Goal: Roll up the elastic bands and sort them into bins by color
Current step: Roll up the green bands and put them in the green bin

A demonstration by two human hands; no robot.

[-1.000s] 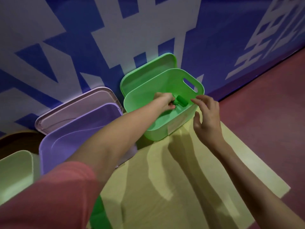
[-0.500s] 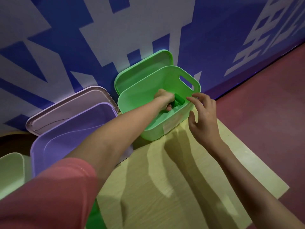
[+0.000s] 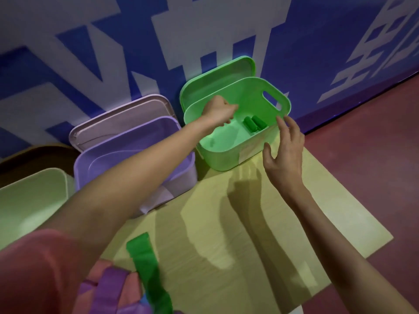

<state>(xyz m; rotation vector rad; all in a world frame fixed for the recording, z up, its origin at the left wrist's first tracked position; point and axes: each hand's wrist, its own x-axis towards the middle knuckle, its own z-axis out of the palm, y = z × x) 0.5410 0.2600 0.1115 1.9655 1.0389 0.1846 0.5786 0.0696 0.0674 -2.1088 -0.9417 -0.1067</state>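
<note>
Two rolled green bands (image 3: 254,124) lie side by side on the floor of the bright green bin (image 3: 229,158). My left hand (image 3: 219,112) hovers over the bin's left side, fingers loosely curled and holding nothing. My right hand (image 3: 285,148) is open beside the bin's near right wall, fingertips at its rim. An unrolled green band (image 3: 148,273) lies flat on the wooden board near me. Purple bands (image 3: 108,291) and a pink one (image 3: 129,288) lie in a heap at the bottom edge.
A purple bin (image 3: 136,164) stands left of the green one, and a pale green bin (image 3: 27,200) is at far left. Lids lean on the blue and white wall behind them. The light wooden board (image 3: 249,234) rests on a dark red floor (image 3: 374,155).
My left hand has let go of the rolled green band and lifted up and left; the roll now lies in the bin beside another. The view has tilted down toward me.
</note>
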